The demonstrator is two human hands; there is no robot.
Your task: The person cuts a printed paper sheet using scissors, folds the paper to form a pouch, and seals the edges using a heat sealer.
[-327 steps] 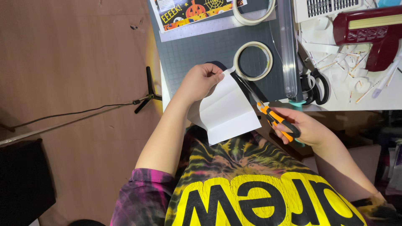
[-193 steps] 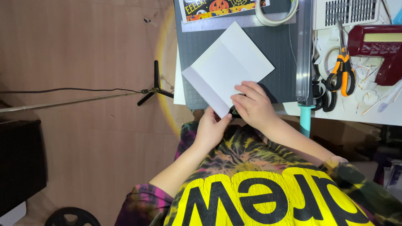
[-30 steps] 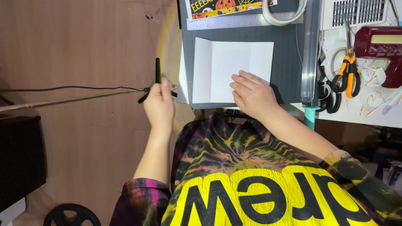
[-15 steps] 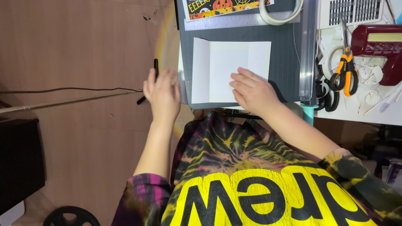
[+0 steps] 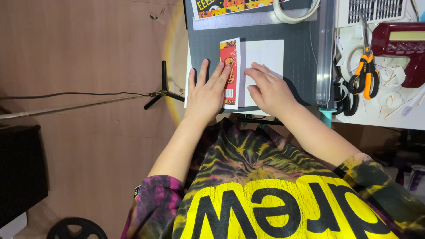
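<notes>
On the grey mat: a white sheet of paper [image 5: 264, 57] lies flat on the dark cutting mat [image 5: 296, 88], its left edge folded over into a flap [image 5: 230, 66] that shows a red and orange pumpkin print.
Left hand: the left hand [image 5: 206, 90] lies flat with fingers spread wide, palm down, fingertips pressing the printed flap and the mat just beside it; it grips nothing.
Right hand: the right hand [image 5: 270, 90] rests on the white part of the sheet, fingers loosely bent and pointing toward the flap, pinning the paper down without clasping it.
Upper edge: a ruler [image 5: 239, 21] lies along the top of the mat, with a tape roll [image 5: 295, 12] just beside it.
Right side: orange-handled scissors [image 5: 365, 66] lie on the white surface well apart from both hands, near a dark red device [image 5: 400, 48].
Floor at left: a black tripod stand [image 5: 163, 88] stands on the brown floor.
</notes>
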